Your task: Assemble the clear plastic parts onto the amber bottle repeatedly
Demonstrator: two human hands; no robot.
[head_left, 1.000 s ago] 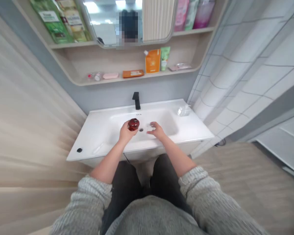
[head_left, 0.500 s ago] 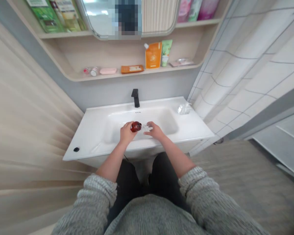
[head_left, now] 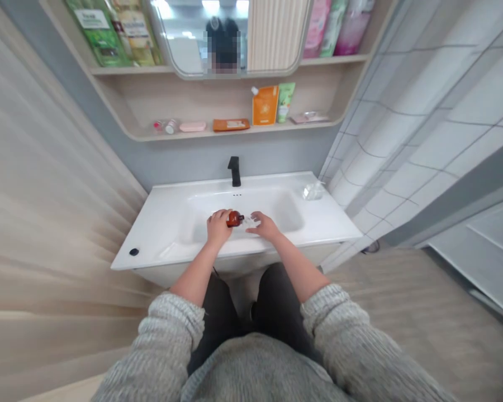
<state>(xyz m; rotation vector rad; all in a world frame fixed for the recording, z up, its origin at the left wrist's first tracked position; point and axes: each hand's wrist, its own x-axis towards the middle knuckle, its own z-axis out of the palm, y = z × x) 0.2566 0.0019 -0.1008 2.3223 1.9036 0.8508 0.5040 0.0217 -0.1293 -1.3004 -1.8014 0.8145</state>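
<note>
My left hand (head_left: 218, 227) is closed around a small dark red bottle (head_left: 233, 219), held tipped on its side over the white sink basin (head_left: 276, 204), its neck pointing right. My right hand (head_left: 263, 225) is beside the bottle's neck, palm up and fingers curled around a small clear thing, perhaps the cap, too small to name. Both hands hover just in front of the black faucet (head_left: 234, 170).
A clear item (head_left: 313, 191) lies on the counter's right rear corner and a black plug (head_left: 134, 252) on its left front. The shelf above holds an orange pouch (head_left: 265, 105), a green tube (head_left: 284, 101), a pink soap bar (head_left: 192, 127) and small bottles. A tiled wall stands at right.
The bottle went from upright in my left hand to tipped sideways toward my right hand, which moved in close to its neck. The view shifted slightly.
</note>
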